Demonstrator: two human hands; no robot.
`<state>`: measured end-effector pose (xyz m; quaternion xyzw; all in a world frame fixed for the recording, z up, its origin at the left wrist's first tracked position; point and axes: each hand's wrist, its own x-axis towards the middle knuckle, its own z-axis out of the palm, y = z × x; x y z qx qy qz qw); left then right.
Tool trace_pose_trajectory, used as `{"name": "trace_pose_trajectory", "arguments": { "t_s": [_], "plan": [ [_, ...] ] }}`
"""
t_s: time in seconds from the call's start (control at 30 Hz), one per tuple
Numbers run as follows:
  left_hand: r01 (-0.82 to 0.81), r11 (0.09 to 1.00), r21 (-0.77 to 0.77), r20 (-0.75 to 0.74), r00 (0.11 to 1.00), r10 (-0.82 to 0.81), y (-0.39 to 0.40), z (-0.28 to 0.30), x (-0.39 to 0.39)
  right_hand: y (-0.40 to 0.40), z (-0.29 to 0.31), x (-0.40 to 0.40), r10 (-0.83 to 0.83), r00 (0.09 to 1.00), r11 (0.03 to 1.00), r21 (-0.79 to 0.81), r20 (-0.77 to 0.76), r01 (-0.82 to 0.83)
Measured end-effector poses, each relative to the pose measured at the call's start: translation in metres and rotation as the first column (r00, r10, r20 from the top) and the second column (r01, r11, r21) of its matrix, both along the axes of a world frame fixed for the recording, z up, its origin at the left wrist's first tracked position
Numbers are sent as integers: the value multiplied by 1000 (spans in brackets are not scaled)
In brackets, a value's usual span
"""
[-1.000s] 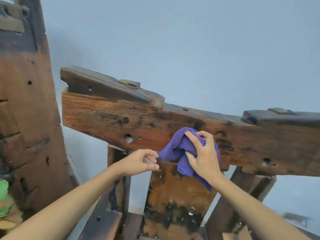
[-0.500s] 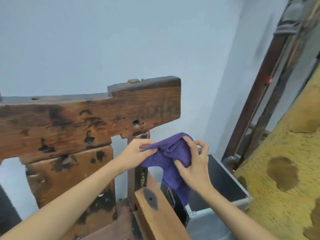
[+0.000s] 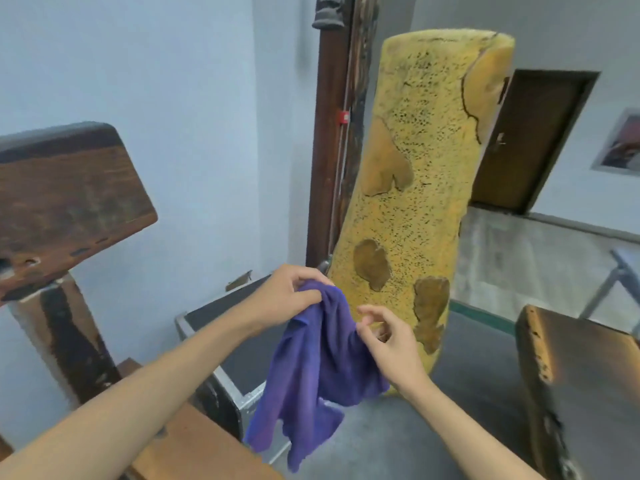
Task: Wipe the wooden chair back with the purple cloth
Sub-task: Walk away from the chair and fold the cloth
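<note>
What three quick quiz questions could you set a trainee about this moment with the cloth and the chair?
1. True or false: the purple cloth is pressed against the wooden chair back.
2. Which hand grips the cloth's top edge? A) left hand B) right hand
3. Fill in: behind the hands stands a tall ______ slab with brown patches.

Key
1. False: the cloth hangs in the air, away from the chair back at the left.
2. A; the right hand touches the cloth's side with loosely curled fingers.
3. Yellow.
</note>
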<state>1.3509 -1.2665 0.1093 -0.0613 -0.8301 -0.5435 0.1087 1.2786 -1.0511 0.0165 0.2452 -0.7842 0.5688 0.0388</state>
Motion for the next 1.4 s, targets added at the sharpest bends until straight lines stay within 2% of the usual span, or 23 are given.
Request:
{"name": "trace_pose_trajectory", "arguments": {
  "t_s": [0.2,0.33,0.47,0.57,0.67,0.77,0.87,0.93,0.97,1.03,1.17,1.27,1.4],
  "plan": [
    [217,966,-138,96,974,-205,69,-5,-79,105,-17,-22,-30,995,971,239,95,7],
    [319,924,-210,165,943,-288,102,-11,-129,174,-24,-41,68,951,916,360,301,-179],
    [385,892,-236,221,916,-336,135,-25,-181,232,-34,-68,56,934,799,544,354,-254],
    [410,876,-254,246,903,-352,156,-30,-234,270,-50,-104,-5,934,768,599,358,-226],
    [463,840,-283,269,879,-394,174,-30,-295,302,-64,-148,-74,920,807,565,384,-170],
    [570,751,-332,361,813,-457,191,-28,-362,336,-70,-193,-182,912,807,585,368,-75],
    [657,663,-359,456,743,-490,208,-34,-419,372,-64,-235,-289,892,865,494,348,87],
    [634,691,-347,452,759,-469,219,-43,-452,389,-56,-258,-385,848,905,330,364,269],
    [611,726,-316,446,771,-455,228,-49,-470,396,-54,-270,-445,808,894,254,387,370],
    [557,790,-256,431,797,-423,247,-64,-505,409,-51,-290,-531,709,833,132,465,537],
    [476,867,-143,427,821,-380,304,-88,-568,433,-45,-340,-557,545,669,-50,626,741],
    [466,884,-21,455,792,-407,362,-101,-605,448,-42,-380,-549,485,562,-129,680,817],
    [540,827,156,522,666,-533,447,-111,-650,464,-38,-436,-538,492,559,-147,685,816]
  ]
}}
